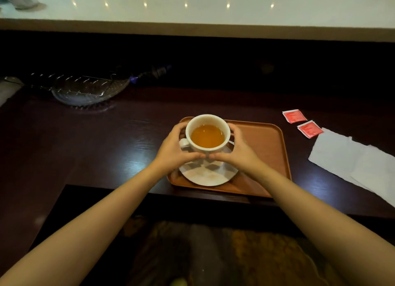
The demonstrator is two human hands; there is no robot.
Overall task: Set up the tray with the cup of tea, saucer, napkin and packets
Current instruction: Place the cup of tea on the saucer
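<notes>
A white cup of amber tea (207, 135) is cupped between both hands over the white saucer (208, 174), which lies on the left part of the brown tray (265, 149). My left hand (174, 149) wraps the cup's left side by the handle. My right hand (238, 151) wraps its right side, and the fingertips nearly meet in front. Whether the cup rests on the saucer or is just above it, I cannot tell. Two red packets (294, 116) (310, 129) and a white napkin (350, 157) lie on the dark table right of the tray.
A clear glass dish (87, 92) with a wire rack over it stands at the back left of the dark table (85, 140). A raised pale counter (192, 10) runs across the back. The table's front edge is just below the tray.
</notes>
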